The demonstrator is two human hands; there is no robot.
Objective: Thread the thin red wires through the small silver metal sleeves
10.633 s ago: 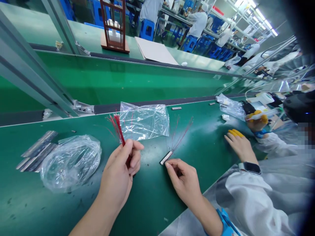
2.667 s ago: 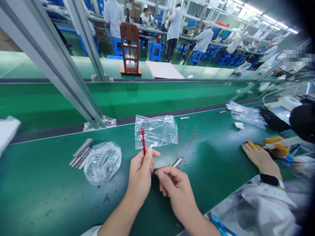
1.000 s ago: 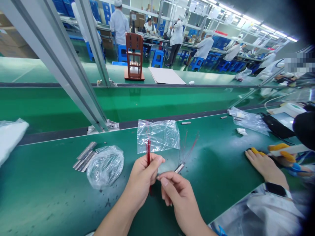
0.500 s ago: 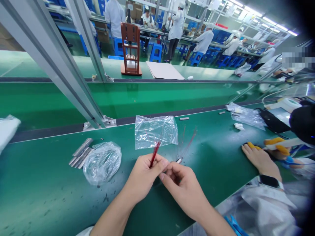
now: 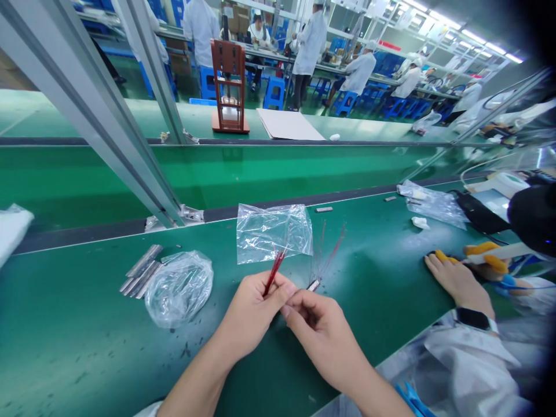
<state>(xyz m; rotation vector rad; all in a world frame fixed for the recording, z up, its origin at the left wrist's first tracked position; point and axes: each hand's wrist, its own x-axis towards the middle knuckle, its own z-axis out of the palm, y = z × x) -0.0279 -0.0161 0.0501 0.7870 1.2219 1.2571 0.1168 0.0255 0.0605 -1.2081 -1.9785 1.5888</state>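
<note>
A bundle of thin red wires (image 5: 274, 271) stands up out of my left hand (image 5: 257, 310), whose thumb and fingers are closed around it. My right hand (image 5: 319, 324) meets it fingertip to fingertip; its thumb and forefinger are pinched together, and what lies between them is hidden. Just beyond the right knuckles a small metal piece (image 5: 313, 285) with fine reddish wires (image 5: 333, 255) rests on the green bench. A flat clear plastic bag (image 5: 273, 231) lies behind both hands.
On the left are stacked metal strips (image 5: 141, 272) beside a crumpled clear bag (image 5: 180, 289). A co-worker's hand (image 5: 460, 284) with a watch is at right, near a black lamp-like object (image 5: 532, 217). A metal post (image 5: 125, 127) rises at the bench's back edge.
My hands hold nearly the same pose. The red wires lean slightly more to the right and fan out a little at the top.
</note>
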